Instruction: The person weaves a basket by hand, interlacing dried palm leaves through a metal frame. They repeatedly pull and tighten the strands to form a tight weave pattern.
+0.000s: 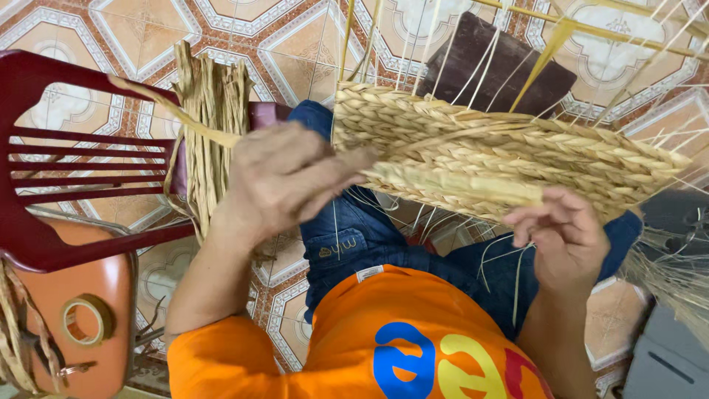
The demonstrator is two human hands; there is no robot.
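A partly woven straw basket (509, 148) of braided pale fibre rests on my lap, with thin upright strands sticking out of its top. My left hand (284, 181) pinches a flat straw strand (170, 111) at the basket's left end; the strand runs off up and to the left. My right hand (565, 236) grips the basket's lower right edge from underneath, fingers curled on the weave. I wear blue jeans and an orange shirt.
A dark red plastic chair (66, 162) stands at the left with a bundle of dried straw strands (214, 125) draped over it. An orange stool (81, 318) holds a roll of tape (87, 319). A dark brown board (491, 63) lies on the patterned tile floor.
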